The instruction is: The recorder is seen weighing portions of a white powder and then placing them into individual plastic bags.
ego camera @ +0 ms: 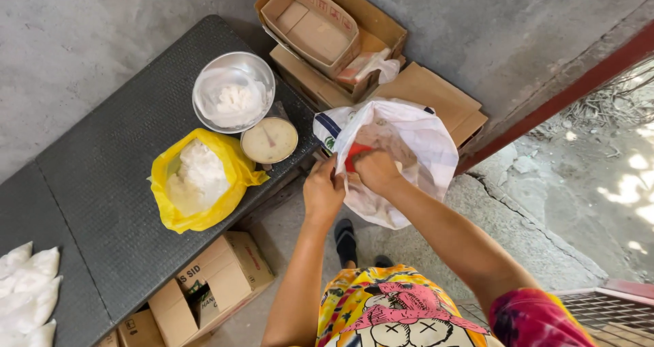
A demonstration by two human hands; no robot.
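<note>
White sack (415, 139) is sitting on the floor just right of the tabletop (102, 183), mouth open. Your left hand (323, 191) is pinching its near rim; your right hand (377, 171) is reaching inside, gripping a red scoop (355, 152). Risk: the rim is slipping from that pinch, the sack is sagging, contents spilling onto the concrete. Yellow bag (201, 180), dial scale (270, 140) and steel bowl (234, 91) are sitting near on the tabletop.

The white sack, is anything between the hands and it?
Nothing visible. The left hand grips the rim of the white sack, and the right hand is at its mouth, on a red object whose kind I cannot tell.
</note>
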